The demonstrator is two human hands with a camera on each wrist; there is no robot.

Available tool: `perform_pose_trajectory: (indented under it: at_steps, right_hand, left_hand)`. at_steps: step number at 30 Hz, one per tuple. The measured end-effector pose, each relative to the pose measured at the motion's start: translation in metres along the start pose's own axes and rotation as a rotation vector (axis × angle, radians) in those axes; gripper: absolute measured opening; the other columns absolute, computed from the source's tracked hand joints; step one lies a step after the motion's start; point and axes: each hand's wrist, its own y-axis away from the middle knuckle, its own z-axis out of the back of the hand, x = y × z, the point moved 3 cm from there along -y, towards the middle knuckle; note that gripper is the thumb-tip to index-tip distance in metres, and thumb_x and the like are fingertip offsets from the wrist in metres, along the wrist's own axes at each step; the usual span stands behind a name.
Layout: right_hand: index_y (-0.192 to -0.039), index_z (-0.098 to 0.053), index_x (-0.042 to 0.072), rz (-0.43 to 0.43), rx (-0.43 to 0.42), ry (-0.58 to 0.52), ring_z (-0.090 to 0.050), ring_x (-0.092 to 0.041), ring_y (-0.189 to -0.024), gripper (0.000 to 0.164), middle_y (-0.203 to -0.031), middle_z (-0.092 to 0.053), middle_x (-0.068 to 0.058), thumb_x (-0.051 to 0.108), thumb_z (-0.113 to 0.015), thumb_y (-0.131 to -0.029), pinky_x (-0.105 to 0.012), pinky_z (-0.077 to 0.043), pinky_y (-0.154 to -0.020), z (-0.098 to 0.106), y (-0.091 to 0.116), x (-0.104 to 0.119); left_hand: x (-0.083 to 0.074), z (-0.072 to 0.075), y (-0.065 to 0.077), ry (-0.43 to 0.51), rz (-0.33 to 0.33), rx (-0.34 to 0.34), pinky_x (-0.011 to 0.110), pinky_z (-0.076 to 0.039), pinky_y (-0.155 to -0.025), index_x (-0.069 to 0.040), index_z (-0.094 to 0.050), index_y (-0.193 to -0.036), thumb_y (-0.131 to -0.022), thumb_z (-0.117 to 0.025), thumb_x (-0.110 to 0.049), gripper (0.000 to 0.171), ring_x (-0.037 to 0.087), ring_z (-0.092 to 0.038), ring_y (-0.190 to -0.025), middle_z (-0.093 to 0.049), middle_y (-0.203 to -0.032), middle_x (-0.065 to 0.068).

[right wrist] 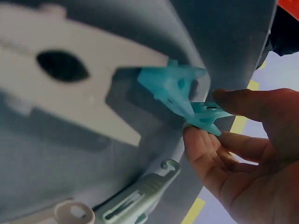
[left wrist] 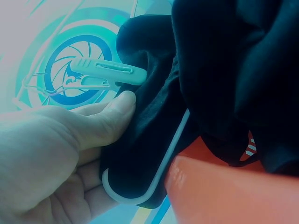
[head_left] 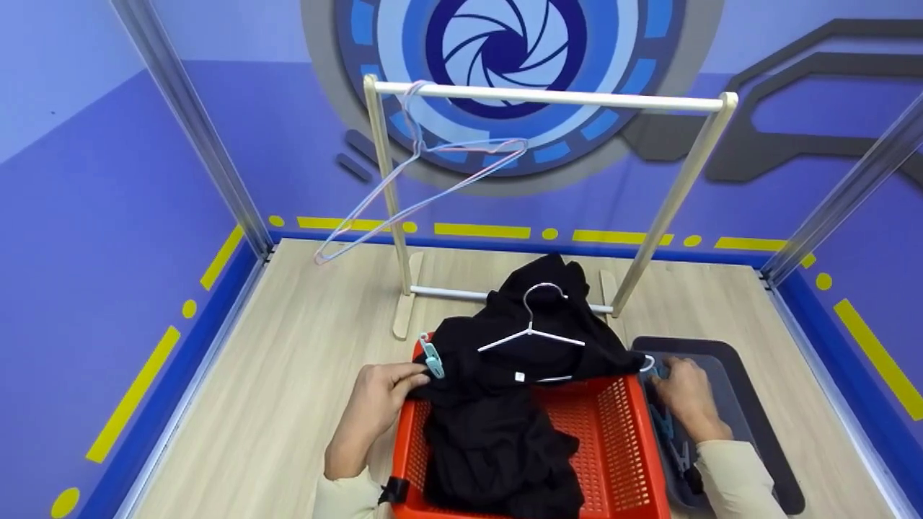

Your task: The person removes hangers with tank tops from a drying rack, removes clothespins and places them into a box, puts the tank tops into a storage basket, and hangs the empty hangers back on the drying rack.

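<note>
A black garment (head_left: 469, 346) lies across the far rim of a red basket (head_left: 645, 468), with a white hanger (head_left: 530, 331) inside it, hook up. My left hand (head_left: 378, 396) pinches the fabric at the garment's left end, where the hanger's curved end (left wrist: 135, 200) shows. A pale green clothespin (head_left: 433, 360) is clipped on the fabric just above my left thumb. At the right, my right hand (head_left: 689, 393) is over a grey tray (head_left: 753, 411), thumb and fingers pinching a teal clothespin (right wrist: 210, 116). Another teal clothespin (right wrist: 170, 86) lies right beside it.
More black cloth (head_left: 497, 454) fills the basket's left part. Behind it stands a rack (head_left: 555, 96) with pink and blue hangers (head_left: 425, 202) at its left end. In the tray lie a white clip (right wrist: 84, 74) and a green clothespin (right wrist: 140, 196).
</note>
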Motion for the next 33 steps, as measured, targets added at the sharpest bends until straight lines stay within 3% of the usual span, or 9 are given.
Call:
perform_pose_trajectory:
  at_steps: [6, 19, 24, 28, 33]
  right_hand:
    - [-0.104, -0.066, -0.02, -0.021, 0.012, 0.021, -0.066, -0.055, -0.089, 0.031, -0.091, -0.064, -0.034, 0.004, -0.076, -0.089, -0.066, -0.052, -0.078, -0.004, -0.001, -0.002]
    - [-0.076, -0.062, -0.011, -0.008, -0.053, 0.018, -0.064, -0.056, -0.076, 0.02, -0.077, -0.061, -0.032, 0.003, -0.075, -0.082, -0.068, -0.049, -0.068, -0.005, -0.001, 0.0]
    - [-0.087, -0.065, -0.015, -0.019, -0.017, 0.028, -0.064, -0.057, -0.082, 0.025, -0.084, -0.061, -0.034, 0.007, -0.077, -0.087, -0.068, -0.05, -0.072, -0.003, 0.001, 0.001]
    - [-0.109, -0.064, -0.021, -0.033, 0.015, 0.033, -0.063, -0.059, -0.093, 0.036, -0.1, -0.06, -0.04, 0.009, -0.074, -0.092, -0.069, -0.051, -0.08, 0.003, 0.005, 0.006]
    - [-0.12, -0.062, -0.023, -0.036, 0.002, 0.03, -0.063, -0.059, -0.099, 0.041, -0.11, -0.061, -0.042, 0.009, -0.071, -0.096, -0.068, -0.052, -0.083, 0.017, 0.009, 0.018]
  left_hand:
    - [0.0, 0.0, 0.001, 0.015, 0.019, 0.002, 0.037, -0.062, -0.081, -0.009, -0.085, -0.098, -0.096, -0.079, -0.013, 0.007, 0.015, -0.075, -0.09, -0.08, -0.097, 0.0]
    - [0.001, 0.0, 0.001, 0.012, 0.006, -0.01, 0.037, -0.063, -0.079, -0.009, -0.085, -0.097, -0.095, -0.08, -0.011, 0.006, 0.016, -0.076, -0.089, -0.081, -0.096, 0.001]
    - [0.001, 0.0, 0.001, 0.01, 0.01, -0.01, 0.037, -0.063, -0.08, -0.009, -0.085, -0.097, -0.094, -0.08, -0.012, 0.006, 0.015, -0.076, -0.09, -0.081, -0.096, 0.0]
    - [0.0, 0.0, 0.001, 0.008, 0.001, -0.015, 0.037, -0.063, -0.079, -0.009, -0.085, -0.097, -0.094, -0.08, -0.011, 0.006, 0.016, -0.076, -0.089, -0.081, -0.096, 0.001]
    - [-0.001, 0.001, 0.001, 0.004, -0.01, -0.02, 0.038, -0.063, -0.079, -0.009, -0.085, -0.097, -0.094, -0.08, -0.012, 0.006, 0.016, -0.077, -0.089, -0.081, -0.095, 0.001]
